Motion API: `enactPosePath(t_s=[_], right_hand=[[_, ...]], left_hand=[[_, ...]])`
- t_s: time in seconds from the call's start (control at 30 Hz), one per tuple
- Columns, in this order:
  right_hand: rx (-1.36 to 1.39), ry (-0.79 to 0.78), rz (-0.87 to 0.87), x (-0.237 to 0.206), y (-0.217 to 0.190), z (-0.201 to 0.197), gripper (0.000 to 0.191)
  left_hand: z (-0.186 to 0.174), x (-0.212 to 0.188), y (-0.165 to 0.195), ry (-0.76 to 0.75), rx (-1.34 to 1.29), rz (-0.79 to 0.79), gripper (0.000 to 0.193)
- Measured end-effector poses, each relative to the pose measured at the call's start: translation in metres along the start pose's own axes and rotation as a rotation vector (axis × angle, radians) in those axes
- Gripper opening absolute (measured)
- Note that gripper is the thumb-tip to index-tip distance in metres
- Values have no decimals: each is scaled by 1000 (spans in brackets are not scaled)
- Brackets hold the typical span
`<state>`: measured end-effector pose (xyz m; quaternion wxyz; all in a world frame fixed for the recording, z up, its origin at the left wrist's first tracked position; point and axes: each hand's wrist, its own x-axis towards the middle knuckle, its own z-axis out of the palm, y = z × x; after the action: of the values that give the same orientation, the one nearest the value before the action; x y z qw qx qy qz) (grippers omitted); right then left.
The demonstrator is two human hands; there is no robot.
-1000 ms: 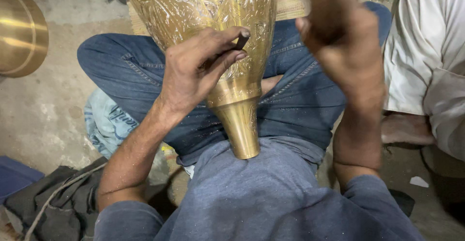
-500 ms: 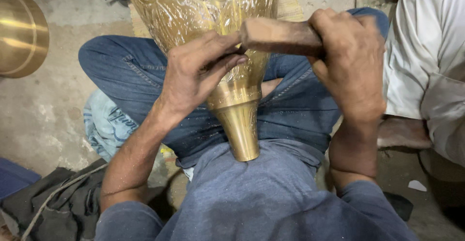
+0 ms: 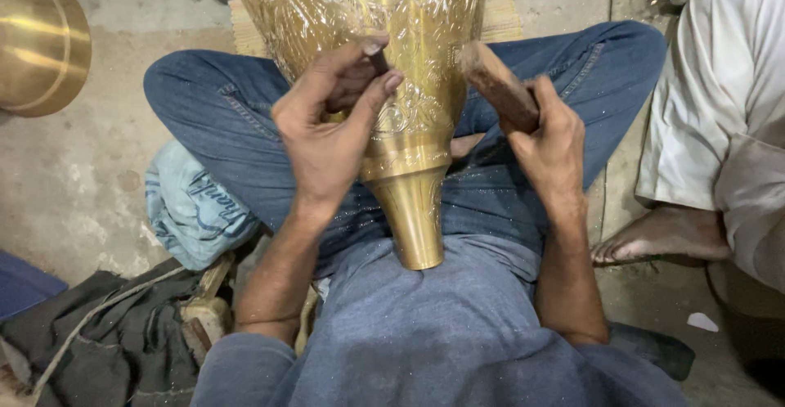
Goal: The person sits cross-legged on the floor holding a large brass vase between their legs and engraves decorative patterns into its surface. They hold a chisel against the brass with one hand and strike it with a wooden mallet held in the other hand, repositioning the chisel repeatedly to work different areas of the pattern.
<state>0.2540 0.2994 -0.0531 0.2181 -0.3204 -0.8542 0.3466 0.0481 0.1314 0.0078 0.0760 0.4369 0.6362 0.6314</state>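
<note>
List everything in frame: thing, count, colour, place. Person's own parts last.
engraved brass vase: 1, gold, on its side across the lap, narrow neck toward the wearer
chisel: 1, dark, tip against the vase
wooden mallet: 1, brown, just right of the vase
brass bowl: 1, gold, top left on the floor
crumpled cloth: 1, light blue, beside the left thigh
dark cloth: 1, black, bottom left
woven mat: 1, tan, under the vase
other person: 1, white clothes, bare foot, right edge
left hand: pinches the chisel
right hand: grips the mallet
</note>
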Motion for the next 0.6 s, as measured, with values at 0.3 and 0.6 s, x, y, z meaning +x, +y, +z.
enactPosePath(t_s=[0.3, 0.6], right_hand=[[-57, 38, 25, 13, 11, 12, 27], [-73, 145, -39, 10, 15, 19, 22]], left_hand=[[18, -11, 13, 179, -10, -127, 33], [7, -18, 11, 264, 14, -76, 35]])
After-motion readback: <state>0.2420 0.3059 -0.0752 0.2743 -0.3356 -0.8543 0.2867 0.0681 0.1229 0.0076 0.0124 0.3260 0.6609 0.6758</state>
